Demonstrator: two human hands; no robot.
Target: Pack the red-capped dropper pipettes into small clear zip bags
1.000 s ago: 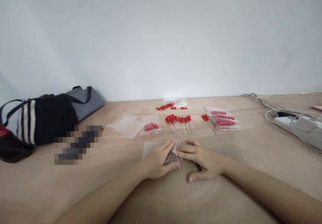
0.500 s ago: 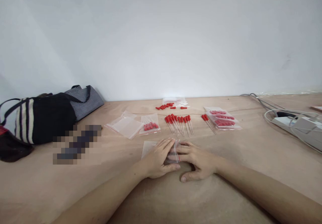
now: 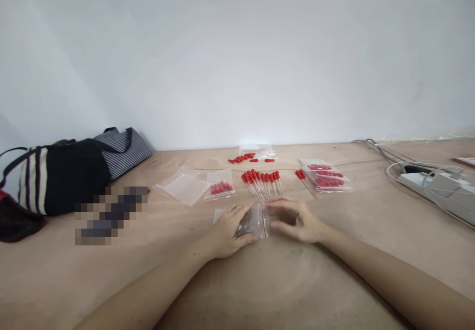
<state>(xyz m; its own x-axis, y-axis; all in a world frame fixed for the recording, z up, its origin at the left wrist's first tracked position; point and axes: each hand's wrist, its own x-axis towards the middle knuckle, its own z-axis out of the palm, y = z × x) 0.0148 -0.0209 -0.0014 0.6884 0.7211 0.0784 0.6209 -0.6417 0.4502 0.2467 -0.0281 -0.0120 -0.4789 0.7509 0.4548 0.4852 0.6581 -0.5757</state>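
Note:
A clear zip bag (image 3: pixel 260 221) with a red seal line lies in front of me, its seal end to the right. My left hand (image 3: pixel 232 231) rests on its left part, fingers and thumb apart. Just right of the seal, my right hand (image 3: pixel 297 221) is slightly blurred, with thumb and fingers parted and nothing between them. Beyond the hands lie several red-capped droppers (image 3: pixel 262 179) in a row, and two more droppers (image 3: pixel 301 175) to their right. A bag of droppers (image 3: pixel 220 186) and flat zip bags (image 3: pixel 185 185) lie to the left.
Stacked filled bags (image 3: pixel 326 175) lie back right. Red bulbs (image 3: pixel 241 159) and glass tubes (image 3: pixel 265 154) lie near the wall. Black and striped bags (image 3: pixel 77 176) and a pixelated patch are left. A grey device (image 3: pixel 438 186) with cables is right.
My right hand has come off the bag and moved right, its thumb and fingers now apart. More of the bag and its red seal shows. My left hand has shifted slightly left.

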